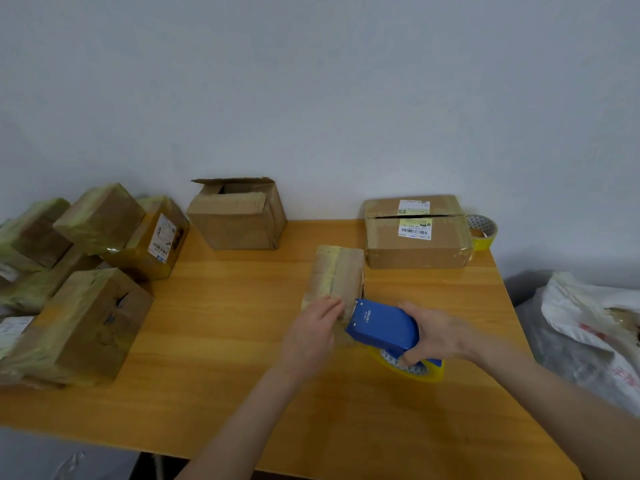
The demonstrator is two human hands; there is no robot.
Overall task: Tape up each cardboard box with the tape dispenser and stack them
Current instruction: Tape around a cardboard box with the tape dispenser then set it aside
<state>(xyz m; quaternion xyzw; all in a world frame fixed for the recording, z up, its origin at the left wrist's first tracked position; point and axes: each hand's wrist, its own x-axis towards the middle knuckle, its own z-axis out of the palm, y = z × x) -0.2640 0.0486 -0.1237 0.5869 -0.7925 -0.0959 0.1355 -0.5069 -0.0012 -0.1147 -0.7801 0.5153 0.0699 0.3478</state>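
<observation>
Left of the small box (337,275), a pile of taped boxes (86,271) sits done; behind it, an open box (239,216) and a split labelled box (415,244) wait. The left hand (311,327) seemingly presses the small box, though blur hides the fingers; the right hand (436,332) grips the tape dispenser (384,327) at its near end.

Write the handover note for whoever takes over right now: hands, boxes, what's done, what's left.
Hands: left hand presses the near end of the small box; right hand grips the dispenser at that end.
Done: taped boxes piled at the table's left; small box has tape along its top.
Left: finish it; tape the open box and the labelled box, top seam gaping, both at the back; stack all. A spare roll sits beside the labelled box.
</observation>
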